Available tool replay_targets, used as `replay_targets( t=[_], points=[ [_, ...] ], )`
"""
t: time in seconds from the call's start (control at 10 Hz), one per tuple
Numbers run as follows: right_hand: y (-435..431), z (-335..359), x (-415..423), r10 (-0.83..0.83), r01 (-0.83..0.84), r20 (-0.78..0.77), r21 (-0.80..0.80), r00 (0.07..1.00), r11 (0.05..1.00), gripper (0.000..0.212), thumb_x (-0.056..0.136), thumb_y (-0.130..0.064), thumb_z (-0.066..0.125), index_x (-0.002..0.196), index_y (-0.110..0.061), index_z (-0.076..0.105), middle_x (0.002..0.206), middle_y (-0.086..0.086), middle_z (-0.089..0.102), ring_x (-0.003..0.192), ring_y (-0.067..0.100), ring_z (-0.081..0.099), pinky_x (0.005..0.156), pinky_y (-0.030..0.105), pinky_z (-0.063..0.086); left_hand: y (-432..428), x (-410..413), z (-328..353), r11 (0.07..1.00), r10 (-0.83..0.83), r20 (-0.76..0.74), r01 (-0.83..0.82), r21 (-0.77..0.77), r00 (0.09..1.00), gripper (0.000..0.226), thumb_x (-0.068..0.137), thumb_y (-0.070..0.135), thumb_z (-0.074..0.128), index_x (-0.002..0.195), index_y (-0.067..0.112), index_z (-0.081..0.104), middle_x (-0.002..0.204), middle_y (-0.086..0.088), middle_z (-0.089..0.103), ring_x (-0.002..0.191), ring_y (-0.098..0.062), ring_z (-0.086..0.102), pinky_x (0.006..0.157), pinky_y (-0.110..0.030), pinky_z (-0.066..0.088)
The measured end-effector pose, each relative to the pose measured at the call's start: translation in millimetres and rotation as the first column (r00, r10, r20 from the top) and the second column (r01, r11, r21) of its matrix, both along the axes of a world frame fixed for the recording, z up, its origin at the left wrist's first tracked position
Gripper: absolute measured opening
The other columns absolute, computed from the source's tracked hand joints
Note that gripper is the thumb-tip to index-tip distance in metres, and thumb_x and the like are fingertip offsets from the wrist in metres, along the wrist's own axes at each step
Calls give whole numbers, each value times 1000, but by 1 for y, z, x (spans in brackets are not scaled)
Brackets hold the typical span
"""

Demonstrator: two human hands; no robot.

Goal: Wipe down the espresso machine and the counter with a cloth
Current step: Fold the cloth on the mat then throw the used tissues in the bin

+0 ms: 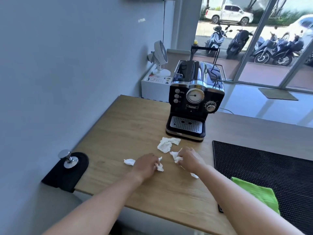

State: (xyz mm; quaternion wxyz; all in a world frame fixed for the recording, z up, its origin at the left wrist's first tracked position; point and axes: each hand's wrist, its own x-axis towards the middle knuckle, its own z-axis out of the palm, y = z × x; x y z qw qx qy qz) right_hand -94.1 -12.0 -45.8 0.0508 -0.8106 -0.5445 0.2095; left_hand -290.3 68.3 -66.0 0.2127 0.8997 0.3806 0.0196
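A black espresso machine (194,100) with a round gauge stands at the back of the wooden counter (127,126). Crumpled white tissue pieces lie in front of it: a larger wad (166,144) and a small scrap (129,161). My left hand (146,165) grips a crumpled tissue piece (159,166) on the counter. My right hand (189,158) grips another tissue piece (176,157) beside it. A green cloth (259,194) lies folded on the black mat to the right, apart from both hands.
A black rubber bar mat (271,168) covers the counter's right side. A metal tamper (67,158) stands on a black tamping mat (67,172) at the counter's left edge. Behind the machine, a white fan (160,56) sits on a box.
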Motion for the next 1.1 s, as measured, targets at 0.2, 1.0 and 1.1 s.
replay_targets(
  t=[0.2,1.0,1.1],
  points=[
    [21,31,-15,-14,1,-239,-53,971,999,57,80,-20,70,132,-26,46,128,-2,56,119,20,53,96,36,47,15,-28,16,920,338,202,-277,-279,919,19,80,17,56,77,34,65,86,11,67,82,-8,63,65,-20,46],
    [65,-9,-94,-17,15,146,18,989,1000,21,92,-29,52,108,-22,65,139,-3,37,106,24,57,73,30,43,3,-152,24,740,652,299,-497,-453,697,11,80,21,61,82,29,68,90,16,66,88,-4,61,71,-15,41],
    [62,-11,-113,114,-123,112,80,987,989,21,90,-30,53,105,-21,66,130,-7,47,113,23,54,79,31,46,-13,-172,18,684,721,306,-564,-463,622,10,82,22,62,82,29,68,90,15,68,88,-3,62,75,-18,46]
  ],
)
